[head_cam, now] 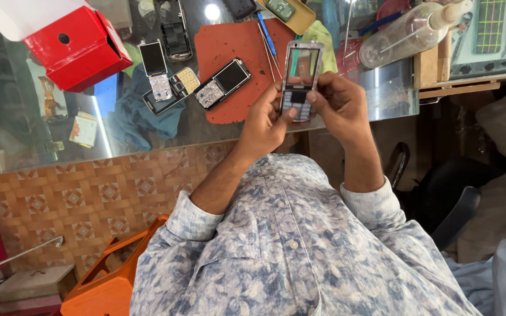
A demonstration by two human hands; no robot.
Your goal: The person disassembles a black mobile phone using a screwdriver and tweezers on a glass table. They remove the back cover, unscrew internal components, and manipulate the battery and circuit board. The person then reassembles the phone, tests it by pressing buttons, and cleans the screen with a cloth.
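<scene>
Glass-topped counter (42, 140) across upper frame — lamp glare (212, 11) at 12 o'clock. Counter front (89, 199) at 8 o'clock: brown patterned laminate with square motifs. Orange plastic stool (109, 281) at 7 o'clock. Black chair (446, 205) at 4 o'clock — wooden shelf edge (452, 88) at 2 o'clock.

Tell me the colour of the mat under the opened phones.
The mat is rust red, clearest in the head view.
</scene>
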